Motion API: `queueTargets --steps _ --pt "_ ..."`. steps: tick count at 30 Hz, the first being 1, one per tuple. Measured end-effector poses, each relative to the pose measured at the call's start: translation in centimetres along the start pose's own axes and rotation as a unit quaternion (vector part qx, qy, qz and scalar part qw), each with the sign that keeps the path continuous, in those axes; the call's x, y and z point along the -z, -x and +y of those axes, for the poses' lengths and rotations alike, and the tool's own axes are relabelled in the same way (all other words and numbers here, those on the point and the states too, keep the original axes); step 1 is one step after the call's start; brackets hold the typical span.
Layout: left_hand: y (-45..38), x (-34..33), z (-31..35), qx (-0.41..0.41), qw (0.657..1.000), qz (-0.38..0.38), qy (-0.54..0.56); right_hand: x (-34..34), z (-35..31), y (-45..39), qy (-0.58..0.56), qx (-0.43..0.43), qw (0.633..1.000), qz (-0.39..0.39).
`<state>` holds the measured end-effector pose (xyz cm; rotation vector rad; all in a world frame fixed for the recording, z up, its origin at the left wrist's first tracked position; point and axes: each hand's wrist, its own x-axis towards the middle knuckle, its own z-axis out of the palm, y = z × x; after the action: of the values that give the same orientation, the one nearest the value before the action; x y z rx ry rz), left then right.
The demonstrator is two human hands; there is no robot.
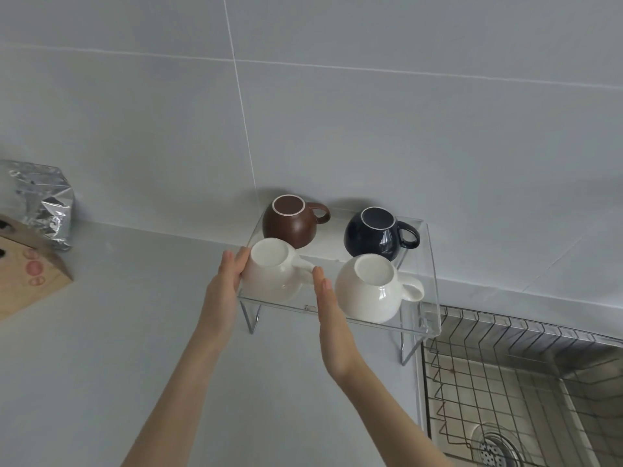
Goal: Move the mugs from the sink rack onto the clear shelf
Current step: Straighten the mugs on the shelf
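Several round mugs stand upside down on the clear shelf (421,318): a brown mug (290,227) at the back left, a dark blue mug (374,239) at the back right, a cream mug (274,276) at the front left and a white mug (369,291) at the front right. My left hand (229,274) lies flat against the cream mug's left side. My right hand (328,298) is flat with straight fingers at that mug's right side, by its handle; I cannot tell whether it touches. Neither hand wraps around the mug.
The wire sink rack (505,375) lies over the steel sink (580,416) at the lower right, with a drain (495,449) below. A foil bag (47,203) and a wooden block (27,271) stand on the counter at the left. A grey tiled wall rises behind.
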<state>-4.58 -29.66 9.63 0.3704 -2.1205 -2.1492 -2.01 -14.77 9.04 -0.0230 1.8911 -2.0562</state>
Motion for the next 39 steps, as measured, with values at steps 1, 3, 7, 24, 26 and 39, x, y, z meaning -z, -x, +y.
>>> queueTargets --steps 1,3,7,24,26,39 --pt "0.2 -0.2 0.1 0.004 1.000 0.007 0.005 0.1 -0.2 -0.1 0.000 0.001 1.000 0.000" --pt "0.4 -0.5 0.0 0.007 1.000 0.018 0.005 0.3 -0.3 -0.1 0.000 0.004 1.000 -0.002" --pt "0.4 -0.4 -0.1 0.009 1.000 0.026 0.005 0.2 0.4 -0.2 0.007 0.012 1.000 0.006" --pt "-8.5 -2.1 4.6 0.096 0.992 -0.026 -0.081 6.0 -8.9 -16.3 0.057 -0.064 0.994 0.065" --pt "-8.9 -2.4 4.3 0.108 0.990 -0.040 -0.083 5.8 -8.0 -16.5 0.083 -0.074 0.993 0.047" --pt "-11.0 -2.6 3.0 0.105 0.986 -0.059 -0.116 5.8 -6.7 -14.2 0.126 -0.036 0.991 -0.006"
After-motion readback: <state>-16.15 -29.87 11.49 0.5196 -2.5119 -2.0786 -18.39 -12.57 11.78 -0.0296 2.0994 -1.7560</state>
